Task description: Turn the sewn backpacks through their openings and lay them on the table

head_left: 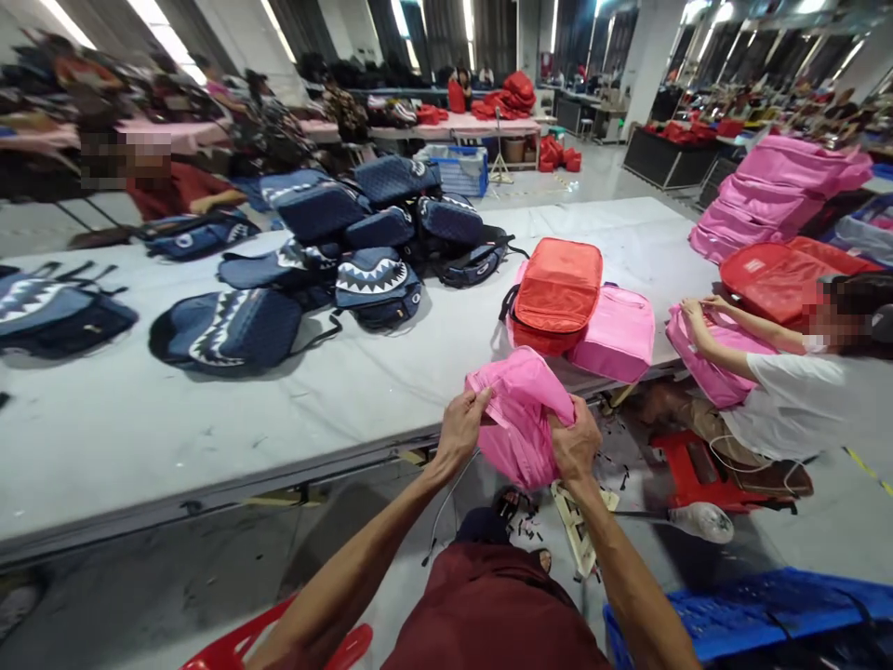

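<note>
Both my hands grip a crumpled pink bag [526, 419] at the near edge of the white table [391, 395]. My left hand [459, 428] is closed on its left side, thumb on top. On the right side, my right hand [576, 439] has its fingers wrapped round the fabric. The bag looks soft and partly folded, and its underside is hidden. Just beyond it lies a red backpack [562, 288], resting partly over a pink backpack [618, 330].
Navy backpacks with a shark-teeth pattern [377, 284] are heaped on the table's left half. At right, a seated person [795, 391] handles another pink bag [726, 358]. Stacked pink bags [774, 195] stand behind. A blue crate [760, 614] and a red stool [349, 647] are near me.
</note>
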A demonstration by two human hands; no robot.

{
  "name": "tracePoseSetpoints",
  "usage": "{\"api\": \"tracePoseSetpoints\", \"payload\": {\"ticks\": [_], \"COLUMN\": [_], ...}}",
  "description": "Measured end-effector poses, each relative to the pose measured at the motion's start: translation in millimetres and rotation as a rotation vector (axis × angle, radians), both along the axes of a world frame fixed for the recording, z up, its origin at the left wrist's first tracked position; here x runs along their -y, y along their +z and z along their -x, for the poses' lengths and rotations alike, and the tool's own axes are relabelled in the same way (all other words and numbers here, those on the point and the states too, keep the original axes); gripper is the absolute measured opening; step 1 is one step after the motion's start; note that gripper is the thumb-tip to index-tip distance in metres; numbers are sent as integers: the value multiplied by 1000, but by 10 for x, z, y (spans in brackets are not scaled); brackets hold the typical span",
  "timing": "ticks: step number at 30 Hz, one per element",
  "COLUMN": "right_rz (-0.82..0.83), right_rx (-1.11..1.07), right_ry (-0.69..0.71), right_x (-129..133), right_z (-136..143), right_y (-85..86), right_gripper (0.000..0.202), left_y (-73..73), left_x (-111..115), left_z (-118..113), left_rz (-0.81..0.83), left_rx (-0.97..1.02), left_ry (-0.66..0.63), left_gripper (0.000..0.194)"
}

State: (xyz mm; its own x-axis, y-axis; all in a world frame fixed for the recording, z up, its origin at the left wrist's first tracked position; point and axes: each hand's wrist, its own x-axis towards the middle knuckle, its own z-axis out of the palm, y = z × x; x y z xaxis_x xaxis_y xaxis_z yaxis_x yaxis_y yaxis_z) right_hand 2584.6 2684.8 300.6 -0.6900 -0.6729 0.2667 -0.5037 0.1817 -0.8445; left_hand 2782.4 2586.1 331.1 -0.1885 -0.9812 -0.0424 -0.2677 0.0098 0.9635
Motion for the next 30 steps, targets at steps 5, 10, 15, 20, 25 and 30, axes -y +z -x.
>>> {"api": "tracePoseSetpoints", "payload": {"ticks": [5, 10, 15, 20, 25, 30], "right_rz": [22, 29, 8, -59, -83, -145], "right_rx": [-160, -238, -334, -360, -398, -458], "right_ry": [139, 128, 88, 45, 18, -38], "right_x": [55, 150, 267, 396, 522, 652], "right_z": [164, 319, 367, 351, 309, 251], "right_y": [-33, -140, -118, -21, 46, 99], "right_gripper": [38, 42, 44, 49, 50, 53], "left_y": [-263, -436, -644, -787, -830, -743], "left_x": [-148, -8, 300, 499, 692, 835], "left_z": [-206, -403, -557, -584, -559, -479], "left_rz": [-120, 295, 476, 553, 619, 656], "left_rx": [-88, 108, 101, 35, -1, 42], "left_ry": [-36, 26, -232, -241, -226, -252], "left_gripper": [51, 68, 51, 51, 48, 37]}}
